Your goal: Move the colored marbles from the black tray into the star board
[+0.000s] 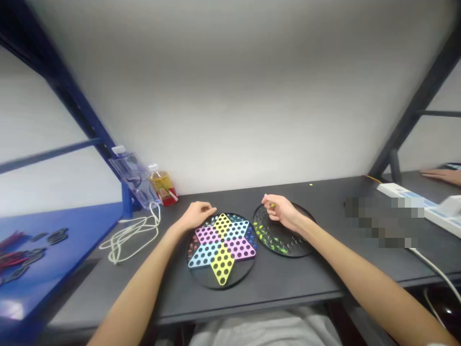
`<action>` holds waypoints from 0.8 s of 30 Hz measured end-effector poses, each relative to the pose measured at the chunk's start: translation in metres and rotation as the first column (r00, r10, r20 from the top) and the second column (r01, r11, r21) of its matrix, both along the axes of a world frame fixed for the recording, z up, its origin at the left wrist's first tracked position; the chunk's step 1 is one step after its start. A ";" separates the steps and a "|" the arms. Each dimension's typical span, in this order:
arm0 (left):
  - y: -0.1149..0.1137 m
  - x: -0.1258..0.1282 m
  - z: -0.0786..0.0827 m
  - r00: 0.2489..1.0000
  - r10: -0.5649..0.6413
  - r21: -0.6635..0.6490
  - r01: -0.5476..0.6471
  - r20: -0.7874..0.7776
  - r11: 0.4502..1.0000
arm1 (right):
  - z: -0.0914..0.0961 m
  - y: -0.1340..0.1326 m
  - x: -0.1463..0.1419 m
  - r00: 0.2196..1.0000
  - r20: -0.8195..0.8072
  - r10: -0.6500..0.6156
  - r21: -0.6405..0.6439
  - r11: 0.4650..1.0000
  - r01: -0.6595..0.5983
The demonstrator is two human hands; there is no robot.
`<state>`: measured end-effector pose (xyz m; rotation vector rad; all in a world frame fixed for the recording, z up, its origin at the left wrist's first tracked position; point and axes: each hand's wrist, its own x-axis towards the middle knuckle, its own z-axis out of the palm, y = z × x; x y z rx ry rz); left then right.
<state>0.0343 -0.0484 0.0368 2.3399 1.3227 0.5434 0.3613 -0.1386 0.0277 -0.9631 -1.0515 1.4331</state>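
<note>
A round Chinese checkers board (222,242) lies on the dark table, its star of yellow, blue and pink points full of holes. Loose dark, reddish and blue marbles sit in the side pockets around the star. My left hand (196,215) rests at the board's upper left rim, thumb stretched out and nothing seen in it. Over a round black tray (288,256) to the right, my right hand (283,211) is closed in a pinch. A bit of yellow shows by its fingers, too small to name. Green and yellow marbles (266,240) lie in the tray.
At the back left stand a clear plastic pitcher (135,178) and a bottle of yellow-red liquid (163,185). A white cable (118,240) lies coiled nearby. A white power strip (428,206) is at right, beside a blurred-out patch. Another person's hand (442,175) rests far right.
</note>
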 end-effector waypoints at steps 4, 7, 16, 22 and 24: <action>0.000 0.000 0.000 1.000 -0.002 0.010 0.002 -0.002 1.000 | 0.000 -0.006 0.000 0.855 0.514 -0.065 0.205 0.978 -0.048; 0.001 -0.001 0.001 1.000 -0.001 0.004 0.001 -0.006 1.000 | 0.004 -0.012 0.001 0.631 0.774 -0.040 0.253 0.934 -0.251; 0.001 0.000 0.001 1.000 -0.012 0.006 0.012 -0.009 1.000 | 0.010 -0.016 0.002 0.646 0.759 0.084 0.150 0.942 -0.299; -0.001 0.001 0.003 1.000 -0.009 -0.007 0.009 -0.010 1.000 | 0.017 -0.010 0.006 0.977 0.027 0.213 -0.070 0.975 -0.211; -0.001 0.001 0.004 1.000 -0.010 -0.005 0.010 -0.014 1.000 | 0.017 -0.008 0.003 0.985 -0.095 0.142 -0.063 0.987 -0.149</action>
